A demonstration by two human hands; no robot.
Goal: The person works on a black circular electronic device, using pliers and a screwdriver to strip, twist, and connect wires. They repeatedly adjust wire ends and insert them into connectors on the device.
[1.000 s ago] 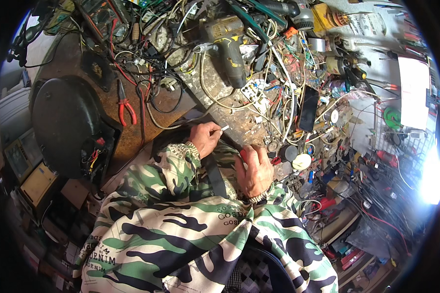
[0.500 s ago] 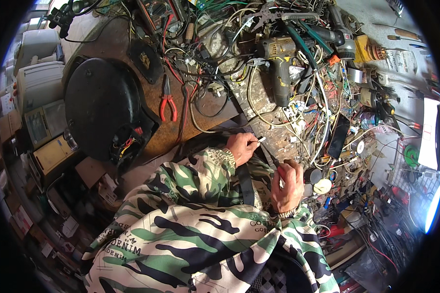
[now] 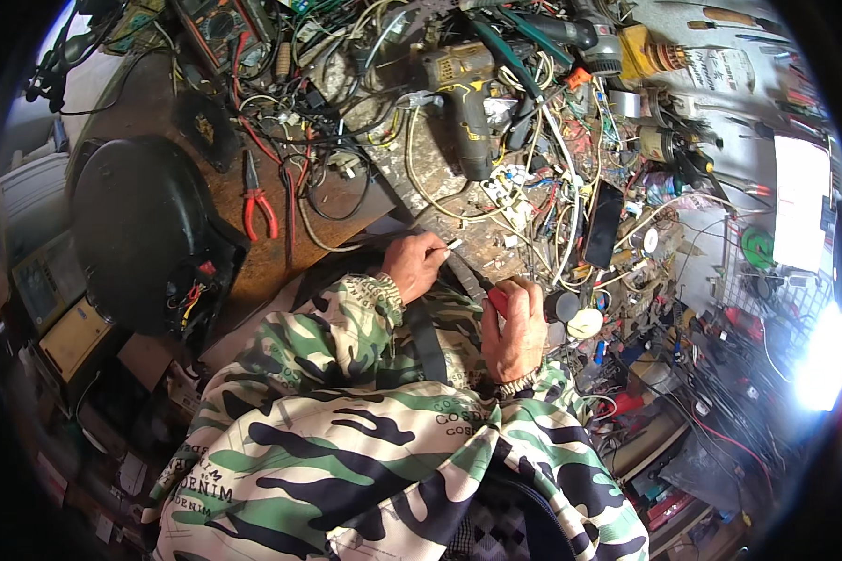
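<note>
My left hand (image 3: 415, 267) is at the near edge of the bench, thumb and fingertips pinched on a small white piece (image 3: 454, 245) that looks like a connector. My right hand (image 3: 516, 331), a little nearer and to the right, is closed around a red-handled tool (image 3: 499, 301). The tool's dark front end points up and left toward the white piece, with a gap between them. Its exact kind does not show, since my fingers cover most of the handle. Both forearms wear camouflage sleeves.
A black rounded housing (image 3: 136, 234) with exposed wires stands at left, beside red-handled pliers (image 3: 259, 208). A cordless drill (image 3: 468, 112), tangled cables, a dark phone-like slab (image 3: 604, 224) and a multimeter (image 3: 220, 33) crowd the bench. A bright lamp (image 3: 825, 360) glows at right.
The whole scene has shifted left in the view, my hands with it. More of the tool's red handle shows now. Both hands keep their grips.
</note>
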